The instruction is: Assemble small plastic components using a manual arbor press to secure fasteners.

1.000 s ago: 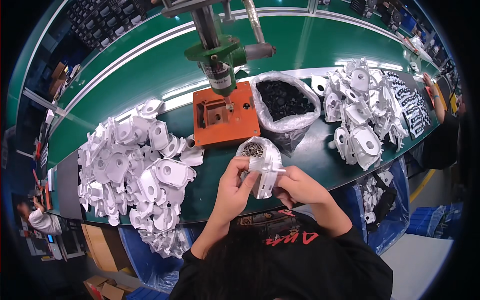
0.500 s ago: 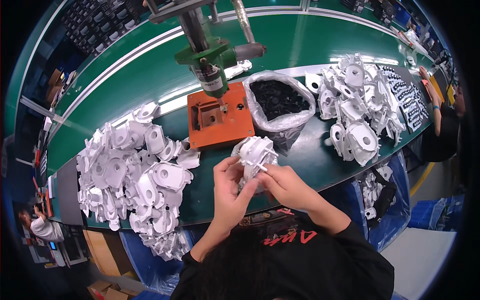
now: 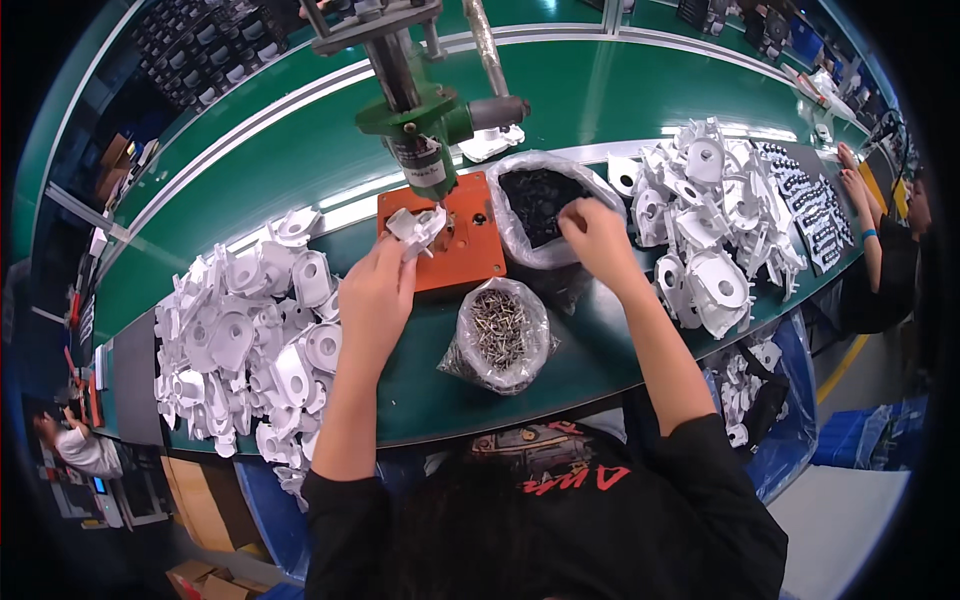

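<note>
1 white plastic part (image 3: 424,232) is gripped by the left hand (image 3: 376,292) at the orange block (image 3: 472,258). The right hand (image 3: 603,245) is held, fingers curled, over the bag of black parts (image 3: 545,257); anything pinched cannot be told. Between the 2 forearms, a bag of metal pins (image 3: 543,345) is placed.

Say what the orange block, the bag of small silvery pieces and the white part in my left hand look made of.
Orange block: perhaps painted metal, even satin colour, crisp edges. Bag: thin, glossy clear plastic, crinkled and see-through; its pieces glint like metal. White part: likely moulded plastic, smooth and uniformly white.
</note>
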### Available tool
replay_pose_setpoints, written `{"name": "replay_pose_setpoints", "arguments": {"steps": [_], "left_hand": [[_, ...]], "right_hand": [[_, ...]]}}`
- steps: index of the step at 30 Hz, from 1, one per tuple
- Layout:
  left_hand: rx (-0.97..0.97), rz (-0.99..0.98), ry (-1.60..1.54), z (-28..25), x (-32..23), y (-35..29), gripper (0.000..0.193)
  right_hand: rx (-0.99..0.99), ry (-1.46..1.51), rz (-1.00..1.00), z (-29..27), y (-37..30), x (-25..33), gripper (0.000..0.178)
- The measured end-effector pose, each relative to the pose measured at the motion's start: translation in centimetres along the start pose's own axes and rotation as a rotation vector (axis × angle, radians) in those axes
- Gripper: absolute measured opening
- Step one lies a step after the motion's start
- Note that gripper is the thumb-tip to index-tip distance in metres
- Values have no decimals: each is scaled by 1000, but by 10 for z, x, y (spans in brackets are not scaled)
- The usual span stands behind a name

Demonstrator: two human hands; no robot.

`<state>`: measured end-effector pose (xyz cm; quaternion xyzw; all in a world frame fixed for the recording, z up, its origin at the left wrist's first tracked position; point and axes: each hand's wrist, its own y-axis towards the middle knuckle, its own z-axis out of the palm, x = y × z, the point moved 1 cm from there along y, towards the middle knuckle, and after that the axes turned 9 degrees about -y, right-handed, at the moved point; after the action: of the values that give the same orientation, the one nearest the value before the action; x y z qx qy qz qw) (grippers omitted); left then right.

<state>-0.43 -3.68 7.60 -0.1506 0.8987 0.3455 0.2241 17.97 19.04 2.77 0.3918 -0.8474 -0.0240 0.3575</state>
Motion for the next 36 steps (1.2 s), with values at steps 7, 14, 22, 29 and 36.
{"name": "replay_pose_setpoints", "arguments": {"steps": [7,14,22,29,36], "left_hand": [[97,143,265,21,27,1,15],[208,71,165,31,26,9,19],[55,331,253,37,32,10,23],[88,356,334,32,38,12,19],[148,200,120,37,38,7,12]], "right_hand": [[-26,-498,12,35,35,-17,23],[-153,-510,-107,44,29,-23,21],[-222,-318,-162,47,26,-29,11],[-224,-236,-145,46,26,-31,10],[-205,-227,-99,45,25,-29,10]]}}
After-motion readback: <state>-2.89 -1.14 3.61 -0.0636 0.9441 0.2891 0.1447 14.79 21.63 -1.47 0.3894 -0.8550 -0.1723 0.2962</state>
